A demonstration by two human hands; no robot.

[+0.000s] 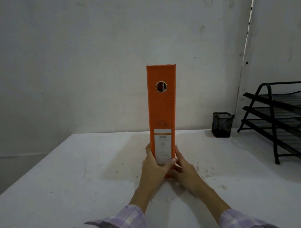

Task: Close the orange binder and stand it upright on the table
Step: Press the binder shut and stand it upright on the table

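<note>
The orange binder [163, 110] is closed and stands upright on the white table [59, 180], its spine facing me with a round finger hole near the top and a white label low down. My left hand [153, 167] grips its lower left side, thumb across the spine's label. My right hand [183, 169] presses against its lower right side near the base. Both hands touch the binder; its bottom edge is partly hidden behind my fingers.
A black mesh pen holder [222, 125] stands at the back right of the table. A black tiered letter tray [290, 126] sits further right. A white wall rises behind the table, whose left edge runs diagonally.
</note>
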